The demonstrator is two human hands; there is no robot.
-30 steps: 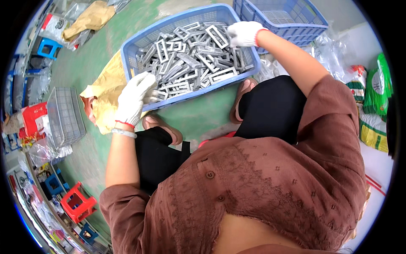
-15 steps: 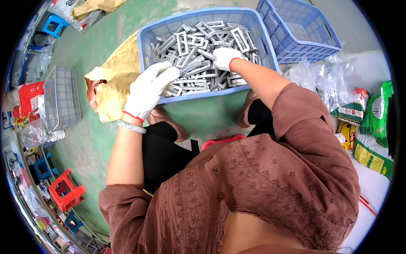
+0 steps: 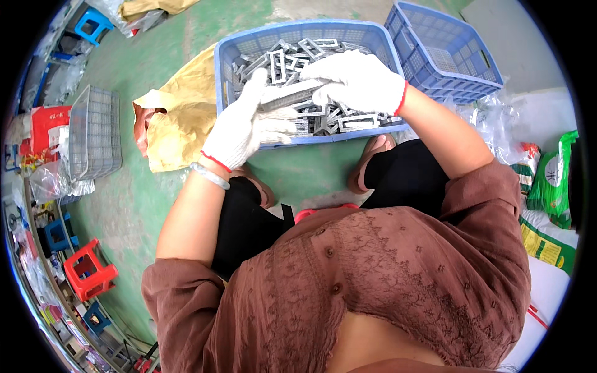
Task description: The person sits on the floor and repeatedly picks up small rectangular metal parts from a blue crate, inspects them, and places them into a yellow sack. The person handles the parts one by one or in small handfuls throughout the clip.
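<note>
Pieces of grey, rectangular, open-framed metal [image 3: 329,121] lie heaped in the blue plastic openwork basket [image 3: 311,30] before you, and your step in hand looks like picking from that heap. Your right hand [image 3: 357,78], in a white knitted glove with a red cuff edge, pinches the right end of a long grey metal bar [image 3: 292,94] over the heap. Your left hand [image 3: 245,127], gloved alike, stands wide, thumb up and fingers spread around the bar's other end; you cannot tell from here whether it bears any weight, or whether the bar is one piece or several together. The next move seems to call for a settled grip at both ends before either hand lets go.

Mind the basket's near rim, just under your left fingers, and its right wall below your right wrist. A second blue plastic basket [image 3: 454,87] stands close beside that wall, so sideways room there is tight. Leftward, a crumpled yellow-brown paper sheet [image 3: 186,112] lies against the basket. Green floor [image 3: 305,168] shows between your feet, giving some room toward you.
</note>
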